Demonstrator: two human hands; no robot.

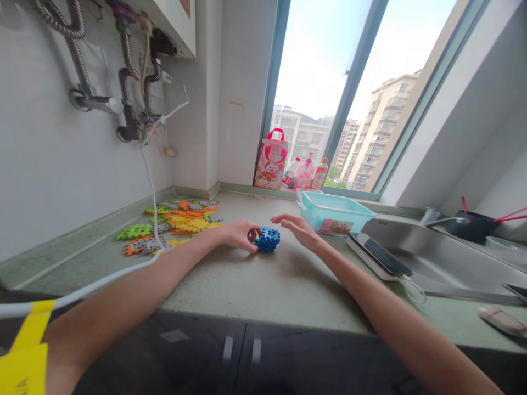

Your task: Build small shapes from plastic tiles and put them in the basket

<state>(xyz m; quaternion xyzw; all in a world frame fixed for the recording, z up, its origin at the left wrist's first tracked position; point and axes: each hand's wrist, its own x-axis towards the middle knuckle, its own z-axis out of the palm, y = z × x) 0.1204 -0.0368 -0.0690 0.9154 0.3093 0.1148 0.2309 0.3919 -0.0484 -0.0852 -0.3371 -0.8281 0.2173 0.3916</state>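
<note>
A small stack of blue toothed puzzle pieces point(270, 240) sits on the countertop in front of me. My left hand point(241, 236) is at its left side, thumb and fingers curved in a pinch on the stack's edge. To the right of the stack, my right hand point(300, 229) is held just above the counter, fingers stretched toward it with nothing in them. A gap shows between those fingertips and the blue pieces. Beyond my left forearm lies a loose spread of yellow, orange, green and grey toothed pieces point(191, 222).
A turquoise plastic basin point(341, 208) stands behind my right hand. Right of it are a phone point(381, 253) on a white box and a steel sink point(436, 274). A white cable point(149, 181) crosses the left side. Bottles point(304, 174) and a pink bag point(272, 164) line the windowsill.
</note>
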